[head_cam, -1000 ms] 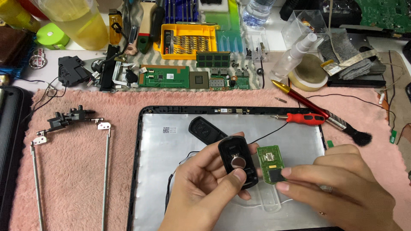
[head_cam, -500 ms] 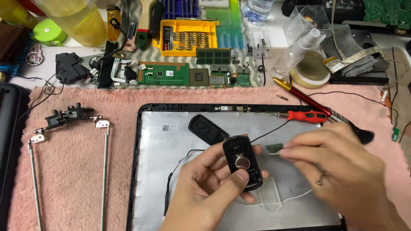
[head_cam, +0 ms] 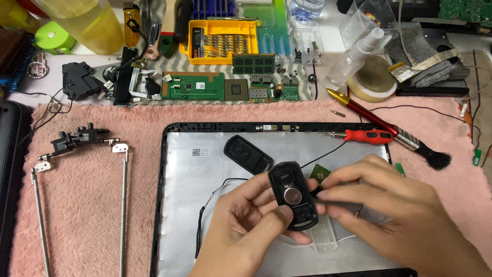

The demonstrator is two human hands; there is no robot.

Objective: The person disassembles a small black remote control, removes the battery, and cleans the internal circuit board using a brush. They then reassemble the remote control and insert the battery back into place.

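Observation:
My left hand (head_cam: 241,231) holds an open black key fob shell (head_cam: 300,218) face up, with a round silver coin cell (head_cam: 293,196) seated in it. My right hand (head_cam: 400,215) pinches a thin metal tool (head_cam: 338,204) whose tip touches the shell's right edge. Just behind the shell, a small green circuit board (head_cam: 323,173) lies on the silver laptop lid (head_cam: 205,169). The fob's other black half (head_cam: 247,154) rests on the lid to the upper left. A clear plastic piece (head_cam: 323,238) lies under my hands.
A red screwdriver (head_cam: 369,136) and a brush (head_cam: 410,141) lie at the lid's upper right. Laptop hinges (head_cam: 77,141) lie on the pink mat (head_cam: 87,205) to the left. Behind are green circuit boards (head_cam: 192,86), a yellow bit case (head_cam: 223,41), a spray bottle (head_cam: 353,56) and a tape roll (head_cam: 376,82).
My right hand let go of the green board, which now lies on the lid, and came over to the fob shell with the thin tool. The left hand raised the shell slightly.

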